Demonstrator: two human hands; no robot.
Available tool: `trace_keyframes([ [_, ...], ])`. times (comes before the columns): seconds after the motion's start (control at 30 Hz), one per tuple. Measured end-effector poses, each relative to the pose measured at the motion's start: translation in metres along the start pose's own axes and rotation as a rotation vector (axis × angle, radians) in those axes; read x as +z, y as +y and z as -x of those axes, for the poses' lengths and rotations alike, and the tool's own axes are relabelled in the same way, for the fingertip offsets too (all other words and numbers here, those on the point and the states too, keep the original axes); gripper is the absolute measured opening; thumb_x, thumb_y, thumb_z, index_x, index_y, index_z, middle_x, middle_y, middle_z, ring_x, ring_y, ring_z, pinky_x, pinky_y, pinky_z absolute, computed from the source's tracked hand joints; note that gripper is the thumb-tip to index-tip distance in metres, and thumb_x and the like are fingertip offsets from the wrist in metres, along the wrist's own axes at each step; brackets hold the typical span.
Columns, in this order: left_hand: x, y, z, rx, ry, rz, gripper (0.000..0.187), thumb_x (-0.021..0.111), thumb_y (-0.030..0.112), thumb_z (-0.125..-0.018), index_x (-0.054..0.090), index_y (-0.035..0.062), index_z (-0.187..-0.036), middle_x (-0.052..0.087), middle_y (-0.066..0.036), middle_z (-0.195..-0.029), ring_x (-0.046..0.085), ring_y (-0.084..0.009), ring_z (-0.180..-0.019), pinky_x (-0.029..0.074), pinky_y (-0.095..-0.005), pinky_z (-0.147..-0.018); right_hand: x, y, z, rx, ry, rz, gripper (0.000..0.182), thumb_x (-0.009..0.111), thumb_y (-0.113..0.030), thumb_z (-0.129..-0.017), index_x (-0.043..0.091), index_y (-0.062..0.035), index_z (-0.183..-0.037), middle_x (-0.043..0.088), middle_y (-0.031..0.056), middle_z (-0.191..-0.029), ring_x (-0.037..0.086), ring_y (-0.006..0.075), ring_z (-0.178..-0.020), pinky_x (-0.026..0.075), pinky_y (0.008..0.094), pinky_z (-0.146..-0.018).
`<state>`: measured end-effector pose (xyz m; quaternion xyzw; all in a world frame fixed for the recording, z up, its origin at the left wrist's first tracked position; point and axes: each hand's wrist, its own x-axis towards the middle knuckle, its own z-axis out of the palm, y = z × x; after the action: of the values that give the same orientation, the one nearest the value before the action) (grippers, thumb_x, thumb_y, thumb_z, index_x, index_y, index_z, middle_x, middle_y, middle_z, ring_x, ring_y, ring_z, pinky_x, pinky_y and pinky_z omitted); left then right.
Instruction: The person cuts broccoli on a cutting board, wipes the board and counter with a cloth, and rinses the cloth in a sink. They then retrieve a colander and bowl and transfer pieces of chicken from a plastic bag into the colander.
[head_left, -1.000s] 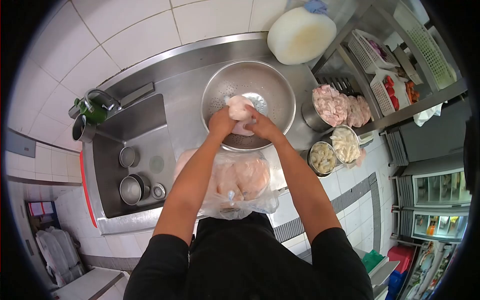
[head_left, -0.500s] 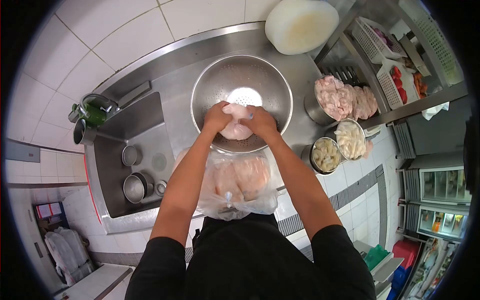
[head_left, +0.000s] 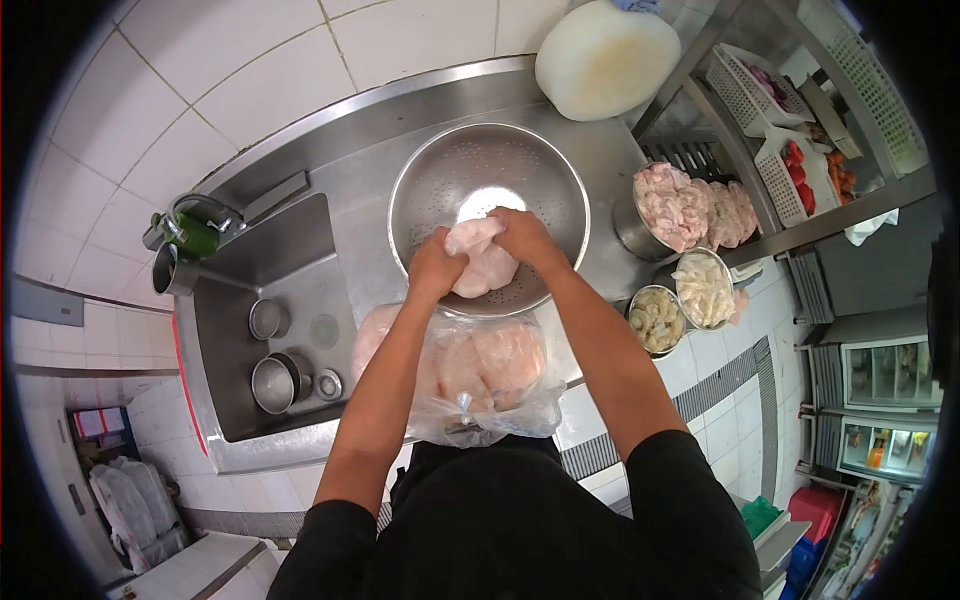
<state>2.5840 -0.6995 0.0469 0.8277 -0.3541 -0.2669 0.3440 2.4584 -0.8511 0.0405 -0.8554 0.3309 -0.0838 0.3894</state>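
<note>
A pale pink piece of raw meat is held over a perforated steel bowl. My left hand grips its left side, and my right hand has its fingers closed on the upper right edge. Under the meat, part of the bowl's bottom is hidden. A clear plastic bag with large pink pieces of meat lies between my forearms, at the counter's front edge, against my body.
To the left is a sink with small metal pots and a tap. Metal containers of raw meat and pale pieces stand right. A round white board leans behind; crates sit on a shelf.
The meat has turned and spread between my hands. My left hand has moved slightly down and right, and my right hand has risen to its top edge. The whole view has shifted a little.
</note>
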Motion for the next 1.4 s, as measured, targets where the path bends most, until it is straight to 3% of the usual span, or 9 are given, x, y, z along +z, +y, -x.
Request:
trace_keyframes([
  [0.23,0.012,0.048,-0.002,-0.04,0.092,-0.229,0.06,0.074,0.034,-0.077,0.056,0.0118,-0.129,0.052,-0.017,-0.131,0.054,-0.0368,-0.118,0.047,-0.0437,-0.096,-0.007,-0.021,0.018,-0.111,0.094,0.287,0.027,0.057,-0.015,-0.084,0.068,-0.0091,-0.108,0.069,0.0182,-0.098,0.066,0.0336,-0.096,0.052,0.0441,-0.085],
  [0.53,0.015,-0.002,0.013,-0.098,0.169,-0.103,0.061,0.061,0.016,-0.082,0.046,0.0068,-0.14,0.05,-0.023,-0.135,0.049,-0.0391,-0.126,0.043,-0.045,-0.102,-0.011,0.01,-0.01,0.225,0.376,0.077,0.033,0.054,-0.008,-0.08,0.072,-0.0097,-0.107,0.068,0.0224,-0.103,0.066,0.0377,-0.095,0.052,0.0414,-0.088],
  [0.63,0.008,-0.011,0.015,-0.226,-0.043,0.004,0.071,0.059,0.007,-0.079,0.038,0.0064,-0.146,0.046,-0.022,-0.141,0.047,-0.0363,-0.13,0.042,-0.041,-0.104,-0.025,-0.016,-0.011,0.232,0.341,-0.081,0.032,0.056,-0.009,-0.081,0.072,-0.0083,-0.109,0.069,0.0227,-0.101,0.067,0.0343,-0.098,0.052,0.04,-0.09],
  [0.7,0.008,-0.041,0.014,0.099,-0.013,0.505,0.073,0.055,0.005,-0.081,0.032,0.0103,-0.15,0.041,-0.018,-0.148,0.042,-0.0331,-0.136,0.041,-0.0412,-0.107,-0.057,-0.039,0.006,0.101,0.208,-0.191,0.035,0.058,-0.01,-0.082,0.069,-0.0078,-0.116,0.068,0.0212,-0.106,0.066,0.0305,-0.102,0.05,0.0375,-0.092],
  [0.77,-0.03,0.001,0.031,0.047,-0.086,0.855,0.072,0.056,0.008,-0.086,0.027,0.0104,-0.151,0.041,-0.016,-0.148,0.045,-0.0308,-0.133,0.043,-0.0398,-0.105,-0.079,-0.05,0.027,-0.027,0.076,-0.299,0.04,0.059,-0.01,-0.083,0.065,-0.0072,-0.123,0.067,0.0197,-0.112,0.065,0.0266,-0.107,0.049,0.035,-0.094],
  [0.83,-0.038,0.009,0.037,-0.022,-0.158,1.215,0.071,0.057,0.011,-0.091,0.023,0.0104,-0.153,0.041,-0.015,-0.147,0.047,-0.0285,-0.13,0.045,-0.0384,-0.103,-0.086,-0.05,0.05,-0.163,-0.216,-1.126,0.051,0.059,-0.008,-0.087,0.052,-0.007,-0.137,0.058,0.0112,-0.129,0.053,0.0211,-0.122,0.043,0.033,-0.1],
  [0.9,-0.026,0.004,-0.008,-0.001,-0.254,1.547,0.068,0.055,0.021,-0.097,0.019,0.0117,-0.154,0.042,-0.015,-0.146,0.048,-0.0283,-0.129,0.048,-0.0402,-0.099,-0.06,-0.034,0.032,-0.143,-0.177,-1.088,0.053,0.059,-0.011,-0.089,0.047,-0.0061,-0.141,0.053,0.0116,-0.136,0.05,0.0226,-0.126,0.04,0.0327,-0.103],
  [1.13,0.006,0.019,-0.054,0.037,-0.013,1.229,0.045,0.049,0.038,-0.1,0.051,0.0052,-0.131,0.06,-0.011,-0.12,0.062,-0.0214,-0.106,0.051,-0.0338,-0.092,-0.038,-0.074,0.004,-0.111,0.219,-0.574,0.054,0.064,-0.03,-0.093,0.049,-0.0064,-0.139,0.048,0.0155,-0.141,0.046,0.024,-0.13,0.036,0.0332,-0.107],
  [1.4,-0.03,0.098,-0.039,0.285,0.05,1.033,0.021,0.052,0.026,-0.099,0.056,0.0071,-0.093,0.055,0.0,-0.084,0.051,-0.0102,-0.077,0.043,-0.0265,-0.067,-0.066,-0.102,-0.002,-0.234,0.374,-0.485,0.039,0.064,-0.037,-0.09,0.067,-0.0058,-0.113,0.059,0.0147,-0.114,0.058,0.0266,-0.105,0.045,0.0353,-0.092],
])
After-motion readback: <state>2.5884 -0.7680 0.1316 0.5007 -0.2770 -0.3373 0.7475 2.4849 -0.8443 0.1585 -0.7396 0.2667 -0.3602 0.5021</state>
